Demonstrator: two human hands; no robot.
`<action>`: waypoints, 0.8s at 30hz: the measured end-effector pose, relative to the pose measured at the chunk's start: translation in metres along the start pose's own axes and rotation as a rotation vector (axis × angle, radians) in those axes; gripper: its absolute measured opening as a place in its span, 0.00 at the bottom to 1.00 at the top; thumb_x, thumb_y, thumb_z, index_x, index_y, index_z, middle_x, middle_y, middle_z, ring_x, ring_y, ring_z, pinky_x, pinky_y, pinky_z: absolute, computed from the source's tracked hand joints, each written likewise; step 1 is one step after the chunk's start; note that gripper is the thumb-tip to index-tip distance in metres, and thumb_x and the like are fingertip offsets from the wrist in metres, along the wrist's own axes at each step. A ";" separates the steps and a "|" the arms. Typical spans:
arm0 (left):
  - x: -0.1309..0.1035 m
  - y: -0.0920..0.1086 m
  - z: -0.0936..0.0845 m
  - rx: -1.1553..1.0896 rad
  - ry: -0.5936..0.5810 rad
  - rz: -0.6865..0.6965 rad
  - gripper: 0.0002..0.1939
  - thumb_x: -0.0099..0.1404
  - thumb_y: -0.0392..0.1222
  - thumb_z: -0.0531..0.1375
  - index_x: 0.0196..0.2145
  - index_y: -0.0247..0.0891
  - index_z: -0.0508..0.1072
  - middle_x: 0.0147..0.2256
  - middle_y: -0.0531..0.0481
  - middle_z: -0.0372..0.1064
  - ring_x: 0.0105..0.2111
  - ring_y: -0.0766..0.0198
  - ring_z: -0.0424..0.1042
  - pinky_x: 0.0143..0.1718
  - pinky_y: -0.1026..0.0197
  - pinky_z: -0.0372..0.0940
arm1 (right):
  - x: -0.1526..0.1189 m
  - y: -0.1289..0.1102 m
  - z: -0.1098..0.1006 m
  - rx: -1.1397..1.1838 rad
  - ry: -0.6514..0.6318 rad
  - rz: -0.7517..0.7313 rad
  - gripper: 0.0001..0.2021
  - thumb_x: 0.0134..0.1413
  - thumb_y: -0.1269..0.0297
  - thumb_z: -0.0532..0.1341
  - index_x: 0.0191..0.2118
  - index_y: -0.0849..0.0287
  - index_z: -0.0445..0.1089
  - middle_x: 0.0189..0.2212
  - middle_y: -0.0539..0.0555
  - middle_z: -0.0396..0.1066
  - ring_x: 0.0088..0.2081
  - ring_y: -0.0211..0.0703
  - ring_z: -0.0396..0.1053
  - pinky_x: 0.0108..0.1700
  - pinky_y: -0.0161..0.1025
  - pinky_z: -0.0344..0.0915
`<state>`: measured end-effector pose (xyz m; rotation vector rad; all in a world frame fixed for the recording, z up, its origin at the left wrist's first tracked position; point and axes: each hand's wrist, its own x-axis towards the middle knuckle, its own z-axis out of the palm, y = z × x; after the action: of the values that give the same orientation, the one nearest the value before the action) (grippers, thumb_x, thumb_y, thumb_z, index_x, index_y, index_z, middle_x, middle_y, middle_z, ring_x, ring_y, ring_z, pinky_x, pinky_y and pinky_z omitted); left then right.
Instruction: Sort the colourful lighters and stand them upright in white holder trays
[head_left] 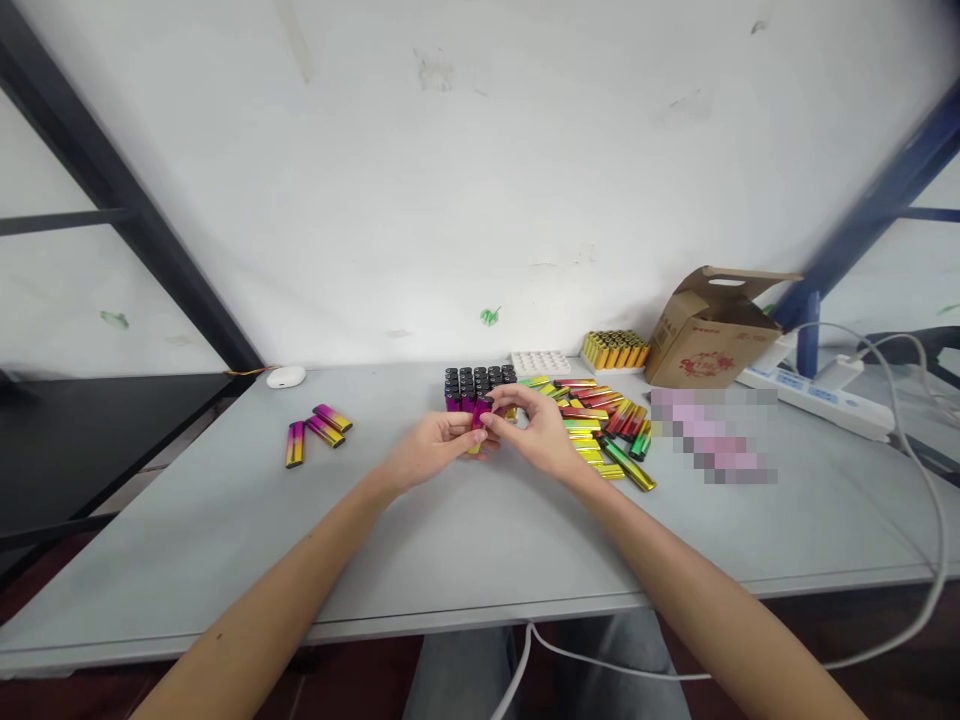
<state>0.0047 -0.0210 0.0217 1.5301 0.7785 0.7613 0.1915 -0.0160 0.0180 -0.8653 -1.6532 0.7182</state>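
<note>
A: While both hands meet over the middle of the grey tabletop (225,520), what do they have?

B: The left hand (427,447) and the right hand (536,430) are both closed on one small magenta-and-yellow metallic lighter (480,418), pinched between fingertips, just in front of the block of upright lighters with black tops (480,385).

A: How should it be handled well?

B: My judgement: keep the pinch near the two ends so the body shows, turn it slowly, and hold it low over the table, since the glossy casing probably slips easily.

A: What lies around?

B: Just right of the hands is a loose heap of rainbow-coloured metallic lighters (600,425), some touching each other. Toward the far edge stand a white tray with round holes (541,361) and a tray of gold-coloured lighters (615,350), with an open brown cardboard box (709,335) beside them. Three more magenta-and-yellow lighters (316,432) lie well apart to the left, and a small white oval object (286,377) sits near the far left corner.

A: Anything in the way?

B: The upright block is close behind the knuckles, so a careless push could topple it. A white power strip (817,398) and its white cable (926,480) run along the right edge, clear of the hands.
</note>
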 end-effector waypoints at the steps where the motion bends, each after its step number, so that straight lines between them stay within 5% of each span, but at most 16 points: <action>1: 0.000 0.002 0.000 -0.012 0.008 -0.012 0.17 0.62 0.49 0.62 0.46 0.37 0.75 0.44 0.42 0.75 0.46 0.55 0.74 0.50 0.51 0.68 | 0.002 0.001 -0.002 0.016 0.019 0.011 0.12 0.50 0.59 0.66 0.40 0.58 0.71 0.31 0.52 0.74 0.34 0.41 0.73 0.38 0.39 0.69; 5: 0.000 0.008 -0.006 -0.035 0.181 -0.013 0.17 0.59 0.46 0.64 0.44 0.35 0.75 0.39 0.41 0.76 0.38 0.56 0.76 0.41 0.53 0.71 | 0.013 0.005 -0.019 0.085 0.205 0.050 0.15 0.51 0.55 0.64 0.42 0.57 0.68 0.29 0.51 0.73 0.33 0.41 0.72 0.37 0.40 0.69; 9: 0.000 0.011 -0.027 -0.005 0.755 0.199 0.08 0.59 0.44 0.58 0.32 0.36 0.72 0.23 0.51 0.69 0.20 0.66 0.67 0.25 0.60 0.65 | 0.019 0.012 -0.037 -0.105 0.261 -0.002 0.13 0.52 0.57 0.63 0.41 0.57 0.69 0.31 0.52 0.73 0.36 0.44 0.73 0.41 0.43 0.69; 11: -0.002 0.010 -0.041 0.209 0.997 0.214 0.09 0.61 0.44 0.54 0.34 0.38 0.71 0.25 0.50 0.69 0.24 0.63 0.70 0.29 0.59 0.66 | 0.017 0.016 -0.042 -0.284 0.207 -0.078 0.11 0.52 0.60 0.62 0.41 0.56 0.69 0.34 0.53 0.74 0.39 0.47 0.73 0.45 0.46 0.68; 13: -0.005 0.006 -0.054 0.618 1.137 0.087 0.12 0.62 0.45 0.52 0.39 0.40 0.71 0.32 0.46 0.72 0.36 0.55 0.73 0.40 0.53 0.66 | 0.015 0.019 -0.044 -0.428 0.124 -0.127 0.10 0.53 0.63 0.60 0.42 0.55 0.70 0.37 0.54 0.75 0.42 0.49 0.73 0.47 0.48 0.67; 16: -0.008 -0.006 -0.070 1.166 1.098 -0.240 0.20 0.61 0.48 0.52 0.47 0.36 0.69 0.49 0.33 0.67 0.53 0.38 0.63 0.53 0.36 0.54 | 0.012 0.021 -0.044 -0.527 0.023 -0.122 0.10 0.52 0.65 0.59 0.42 0.55 0.70 0.40 0.54 0.76 0.44 0.51 0.72 0.47 0.49 0.67; 19: -0.009 -0.018 -0.079 1.234 0.894 -0.520 0.25 0.62 0.52 0.50 0.51 0.32 0.67 0.52 0.26 0.63 0.53 0.29 0.60 0.49 0.30 0.52 | 0.011 0.021 -0.044 -0.531 -0.012 -0.105 0.10 0.52 0.65 0.60 0.41 0.55 0.71 0.39 0.53 0.76 0.43 0.49 0.73 0.46 0.47 0.67; 24: -0.006 -0.028 -0.079 1.284 0.758 -0.509 0.24 0.64 0.51 0.48 0.50 0.34 0.68 0.52 0.27 0.64 0.55 0.30 0.59 0.49 0.31 0.53 | 0.011 0.018 -0.044 -0.478 -0.056 -0.112 0.09 0.52 0.66 0.60 0.41 0.55 0.71 0.38 0.52 0.77 0.41 0.47 0.74 0.46 0.46 0.68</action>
<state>-0.0654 0.0200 0.0003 1.9404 2.4441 0.3985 0.2363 0.0043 0.0194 -1.0805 -1.9440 0.2698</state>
